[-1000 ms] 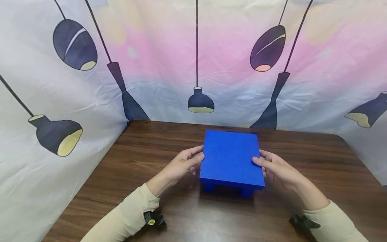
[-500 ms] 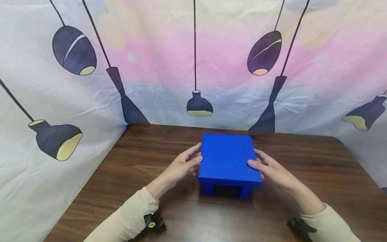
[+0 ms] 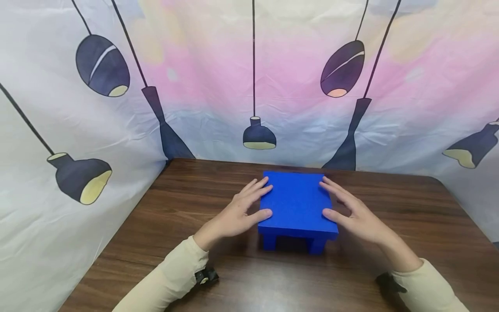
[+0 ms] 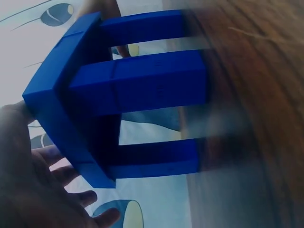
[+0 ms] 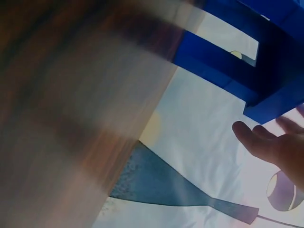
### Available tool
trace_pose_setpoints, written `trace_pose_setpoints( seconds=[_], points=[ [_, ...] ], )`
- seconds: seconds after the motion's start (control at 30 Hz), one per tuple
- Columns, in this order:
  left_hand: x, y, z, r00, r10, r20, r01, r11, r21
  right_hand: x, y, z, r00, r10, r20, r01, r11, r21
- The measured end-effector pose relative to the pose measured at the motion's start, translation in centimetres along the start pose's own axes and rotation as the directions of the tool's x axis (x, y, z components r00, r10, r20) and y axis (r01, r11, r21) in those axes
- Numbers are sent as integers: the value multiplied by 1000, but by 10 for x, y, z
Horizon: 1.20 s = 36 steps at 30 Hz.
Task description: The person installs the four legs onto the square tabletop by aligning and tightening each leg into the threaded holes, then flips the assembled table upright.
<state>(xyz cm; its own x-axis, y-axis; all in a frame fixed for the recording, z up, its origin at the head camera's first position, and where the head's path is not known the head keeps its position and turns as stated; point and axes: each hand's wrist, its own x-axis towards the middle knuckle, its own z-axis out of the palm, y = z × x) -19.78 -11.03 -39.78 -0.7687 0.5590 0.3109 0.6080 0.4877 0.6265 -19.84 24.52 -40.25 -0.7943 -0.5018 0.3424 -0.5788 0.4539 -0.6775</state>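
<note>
A small blue table-shaped block piece (image 3: 296,201), with a flat square top and stubby legs, stands upright on the brown wooden table (image 3: 187,260). My left hand (image 3: 243,208) lies at its left edge, fingers spread and fairly straight, thumb and fingertips over the rim of the top. On the opposite edge my right hand (image 3: 352,212) mirrors it, fingers extended and thumb over the near right part. The left wrist view shows the legs (image 4: 161,80) of the blue piece meeting the wood. In the right wrist view, fingers (image 5: 251,137) extend beside the top's edge.
A fabric backdrop (image 3: 210,130) printed with dark hanging lamps rises behind the wooden table and along its left side. Dark straps with small devices (image 3: 206,275) sit at the cuffs of both light sleeves.
Both hands have loosened from gripping the sides of the blue piece and spread their fingers over its top edges. The piece has shifted slightly left and turned a little straighter, then stayed put.
</note>
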Motion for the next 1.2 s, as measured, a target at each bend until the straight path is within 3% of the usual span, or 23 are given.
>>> trace_pose_setpoints(
  seconds=[0.27, 0.87, 1.2],
  points=[
    [0, -6, 0, 1000, 6, -8, -6, 1000, -26, 0, 4, -1, 999, -16, 49, 17, 1000, -14],
    [3, -12, 8, 1000, -2, 21, 5, 993, -116, -5, 10, 2, 999, 11, 49, -13, 999, 35],
    [0, -14, 7, 999, -3, 41, 7, 994, -111, -4, 11, 6, 999, 15, 50, -17, 999, 47]
  ],
)
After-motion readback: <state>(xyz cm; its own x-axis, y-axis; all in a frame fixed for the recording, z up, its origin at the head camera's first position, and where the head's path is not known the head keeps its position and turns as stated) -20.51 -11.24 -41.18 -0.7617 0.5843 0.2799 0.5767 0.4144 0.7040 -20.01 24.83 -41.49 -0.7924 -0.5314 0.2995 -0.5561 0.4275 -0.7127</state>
